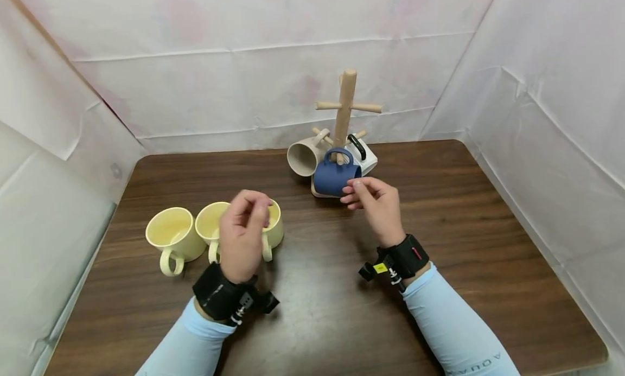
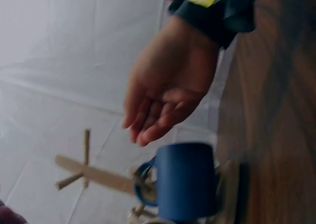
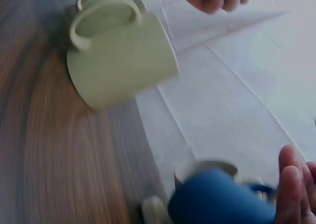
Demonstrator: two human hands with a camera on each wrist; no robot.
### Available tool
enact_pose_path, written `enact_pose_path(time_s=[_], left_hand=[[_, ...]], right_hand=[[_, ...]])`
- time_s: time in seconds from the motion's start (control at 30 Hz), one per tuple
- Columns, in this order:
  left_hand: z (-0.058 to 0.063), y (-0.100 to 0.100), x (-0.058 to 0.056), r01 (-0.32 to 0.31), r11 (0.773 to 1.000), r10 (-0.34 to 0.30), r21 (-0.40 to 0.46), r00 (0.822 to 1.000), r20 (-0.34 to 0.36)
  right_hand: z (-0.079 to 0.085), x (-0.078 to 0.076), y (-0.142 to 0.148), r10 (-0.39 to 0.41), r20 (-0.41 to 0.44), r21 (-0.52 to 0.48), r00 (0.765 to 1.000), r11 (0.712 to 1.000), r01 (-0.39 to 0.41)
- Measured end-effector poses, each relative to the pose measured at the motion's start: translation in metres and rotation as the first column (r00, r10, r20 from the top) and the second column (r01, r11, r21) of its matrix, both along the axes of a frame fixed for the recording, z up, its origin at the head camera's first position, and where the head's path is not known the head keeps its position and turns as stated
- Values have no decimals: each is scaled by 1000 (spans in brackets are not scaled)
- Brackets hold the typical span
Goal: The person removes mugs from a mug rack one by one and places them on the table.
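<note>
A blue mug (image 1: 334, 179) hangs by its handle on a lower peg of a wooden mug tree (image 1: 346, 99). Just at the right end of that mug is my right hand (image 1: 382, 209), its fingers loosely bent and holding nothing; the left wrist view shows its palm (image 2: 180, 66) above the blue mug (image 2: 185, 182). My left hand (image 1: 241, 235) hovers over the yellow mugs, fingers loosely curled with nothing in them. It partly covers the middle mug (image 1: 207, 220) and the right mug (image 1: 276, 230). The left yellow mug (image 1: 171, 232) stands upright in full view.
A beige mug (image 1: 304, 157) hangs tilted on the tree's left, and a white mug with a black handle (image 1: 367, 161) on its right. Bare upper pegs (image 1: 367, 108) stick out sideways. White sheeting (image 1: 219, 94) walls the back and sides of the brown table (image 1: 464, 229).
</note>
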State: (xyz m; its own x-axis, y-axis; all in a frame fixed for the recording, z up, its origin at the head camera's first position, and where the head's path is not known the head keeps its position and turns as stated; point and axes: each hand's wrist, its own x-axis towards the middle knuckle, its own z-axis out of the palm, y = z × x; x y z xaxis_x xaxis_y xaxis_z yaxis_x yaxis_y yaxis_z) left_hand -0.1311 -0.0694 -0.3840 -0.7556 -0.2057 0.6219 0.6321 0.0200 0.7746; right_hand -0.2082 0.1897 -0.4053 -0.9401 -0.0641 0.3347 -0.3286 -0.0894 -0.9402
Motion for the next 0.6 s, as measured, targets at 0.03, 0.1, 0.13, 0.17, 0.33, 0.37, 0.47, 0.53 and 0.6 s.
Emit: enact_pose_path(time_s=[0.03, 0.1, 0.13, 0.17, 0.33, 0.37, 0.47, 0.53, 0.6], left_hand=[[-2, 9, 0, 4, 998, -3, -65, 1000, 8], [-8, 28, -3, -4, 978, 3, -208, 1000, -4], [-12, 36, -6, -23, 960, 16, -280, 999, -28], [-17, 43, -11, -47, 939, 27, -341, 998, -63], [-40, 59, -38, -227, 803, 127, -550, 969, -214], [-44, 59, -43, -262, 774, 151, -576, 960, -234], [-49, 55, -55, -325, 708, 210, -627, 945, -252], [-51, 49, -60, -340, 681, 240, -649, 940, -241], [-51, 42, -63, -334, 669, 255, -664, 942, -217]], right_hand=[[-2, -2, 6, -16, 8, -29, 1000, 999, 17], [-9, -6, 19, -44, 41, -104, 998, 993, 48], [-13, -7, 24, -49, 63, -148, 997, 987, 58], [-18, -8, 28, -48, 87, -189, 995, 980, 64], [-45, -11, 33, 33, 193, -385, 981, 922, 45], [-49, -12, 32, 58, 204, -414, 977, 910, 32], [-57, -14, 26, 116, 214, -473, 970, 881, -1], [-59, -15, 20, 142, 218, -493, 966, 870, -16], [-60, -14, 14, 154, 229, -509, 961, 861, -17]])
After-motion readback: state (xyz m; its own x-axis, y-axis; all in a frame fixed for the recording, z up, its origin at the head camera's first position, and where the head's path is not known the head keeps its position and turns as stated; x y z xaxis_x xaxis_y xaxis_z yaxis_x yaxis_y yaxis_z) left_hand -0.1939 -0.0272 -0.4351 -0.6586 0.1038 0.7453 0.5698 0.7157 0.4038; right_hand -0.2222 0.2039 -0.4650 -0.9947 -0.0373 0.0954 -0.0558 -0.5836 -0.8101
